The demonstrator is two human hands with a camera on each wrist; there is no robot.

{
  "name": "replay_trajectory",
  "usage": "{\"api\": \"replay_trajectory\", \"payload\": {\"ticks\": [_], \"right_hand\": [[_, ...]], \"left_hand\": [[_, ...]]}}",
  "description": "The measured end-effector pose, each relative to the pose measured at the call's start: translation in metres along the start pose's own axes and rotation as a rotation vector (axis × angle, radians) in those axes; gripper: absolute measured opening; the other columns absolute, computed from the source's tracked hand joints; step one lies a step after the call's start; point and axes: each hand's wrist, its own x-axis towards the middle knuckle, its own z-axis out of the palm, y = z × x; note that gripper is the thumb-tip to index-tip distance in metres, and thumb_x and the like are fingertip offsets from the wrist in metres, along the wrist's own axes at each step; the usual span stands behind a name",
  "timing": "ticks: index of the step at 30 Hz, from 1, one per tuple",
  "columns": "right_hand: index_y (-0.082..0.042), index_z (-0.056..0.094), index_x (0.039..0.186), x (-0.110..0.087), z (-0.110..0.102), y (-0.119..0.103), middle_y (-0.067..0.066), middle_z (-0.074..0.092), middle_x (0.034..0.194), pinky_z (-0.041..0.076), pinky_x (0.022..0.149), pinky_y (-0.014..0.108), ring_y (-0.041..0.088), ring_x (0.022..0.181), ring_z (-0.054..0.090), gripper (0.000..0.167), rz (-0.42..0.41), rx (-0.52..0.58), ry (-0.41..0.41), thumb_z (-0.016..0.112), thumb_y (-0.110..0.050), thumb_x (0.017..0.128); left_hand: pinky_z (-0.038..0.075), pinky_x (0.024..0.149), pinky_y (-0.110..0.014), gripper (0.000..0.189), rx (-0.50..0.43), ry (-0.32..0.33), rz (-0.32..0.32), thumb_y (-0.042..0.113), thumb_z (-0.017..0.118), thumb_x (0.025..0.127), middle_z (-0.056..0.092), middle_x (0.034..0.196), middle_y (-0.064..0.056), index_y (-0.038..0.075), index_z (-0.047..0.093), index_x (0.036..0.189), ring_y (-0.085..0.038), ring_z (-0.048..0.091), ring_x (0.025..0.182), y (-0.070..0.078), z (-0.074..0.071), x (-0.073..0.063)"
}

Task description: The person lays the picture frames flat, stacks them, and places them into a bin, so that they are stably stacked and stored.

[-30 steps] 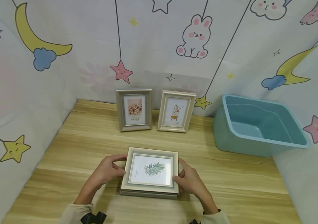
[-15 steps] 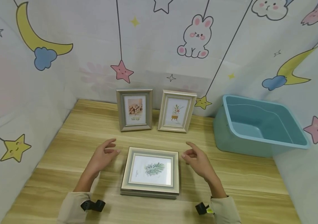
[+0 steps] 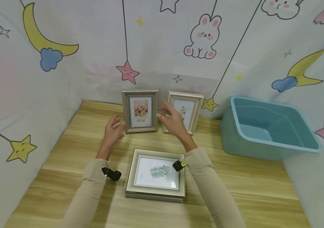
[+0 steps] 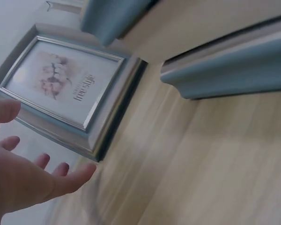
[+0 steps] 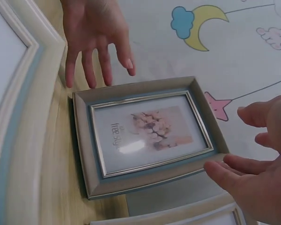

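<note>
A picture frame with a flower photo (image 3: 140,109) stands upright against the wall at the back of the table. My left hand (image 3: 112,134) is by its left edge, fingers apart and loosely bent. At its right edge is my right hand (image 3: 174,122), thumb and fingers spread. The right wrist view shows the frame (image 5: 150,133) between the left hand (image 5: 96,37) and right hand (image 5: 260,164); whether fingertips touch it, I cannot tell. A second standing frame with a potted-plant print (image 3: 196,110) is partly hidden behind the right hand.
Stacked picture frames (image 3: 156,172) lie flat near the table's front, the top one with a green leaf print. A blue-green plastic tub (image 3: 250,145) stands at the right. Patterned white cloth (image 3: 162,41) covers the walls around the wooden table (image 3: 65,177).
Both hands have let go of the stacked frames, lifted away and moved forward to either side of the flower-photo frame. The stack and standing frames stay in place.
</note>
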Motion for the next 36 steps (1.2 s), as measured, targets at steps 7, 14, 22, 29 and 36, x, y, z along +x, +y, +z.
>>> {"api": "replay_trajectory", "payload": {"ticks": [7,14,22,29,36], "right_hand": [[-0.015,0.027,0.159,0.049,0.014,-0.016,0.018,0.035,0.160,0.038,0.117,0.043,0.033,0.146,0.038,0.067,0.045,-0.104,0.034,0.060,-0.017,0.100],[-0.012,0.023,0.159,0.072,0.022,-0.020,0.009,0.026,0.165,0.020,0.125,0.040,0.027,0.153,0.024,0.068,0.099,-0.249,0.053,0.056,-0.011,0.100],[-0.017,0.027,0.159,0.080,0.030,-0.007,0.016,0.036,0.159,0.029,0.121,0.050,0.035,0.146,0.034,0.070,0.103,-0.330,0.032,0.059,-0.009,0.097],[-0.021,0.040,0.154,0.073,0.037,-0.013,0.019,0.048,0.147,0.041,0.113,0.050,0.036,0.136,0.046,0.066,0.027,-0.372,0.094,0.062,-0.004,0.094],[-0.019,0.050,0.148,0.062,0.038,-0.021,0.018,0.055,0.136,0.048,0.105,0.044,0.033,0.122,0.055,0.057,-0.054,-0.394,0.137,0.062,-0.002,0.095]], "left_hand": [[0.050,0.073,-0.022,0.063,-0.043,0.028,-0.007,0.013,0.055,0.102,0.039,0.149,-0.018,0.021,0.028,0.159,-0.023,0.045,0.127,-0.011,0.012,0.017],[0.050,0.081,-0.025,0.060,-0.076,0.044,-0.024,0.008,0.058,0.100,0.043,0.149,-0.019,0.014,0.036,0.155,-0.020,0.048,0.122,-0.011,0.019,0.018],[0.050,0.086,-0.021,0.056,-0.148,0.097,-0.038,0.002,0.061,0.097,0.048,0.149,-0.015,0.011,0.045,0.150,-0.013,0.054,0.116,-0.020,0.017,0.013],[0.050,0.071,-0.014,0.053,-0.269,0.173,-0.006,-0.001,0.064,0.093,0.060,0.131,-0.005,0.005,0.052,0.144,-0.001,0.061,0.097,-0.023,0.019,0.007],[0.048,0.064,-0.013,0.052,-0.360,0.219,0.006,-0.005,0.064,0.092,0.065,0.101,0.015,0.002,0.054,0.142,0.002,0.062,0.087,-0.023,0.016,0.005]]}}
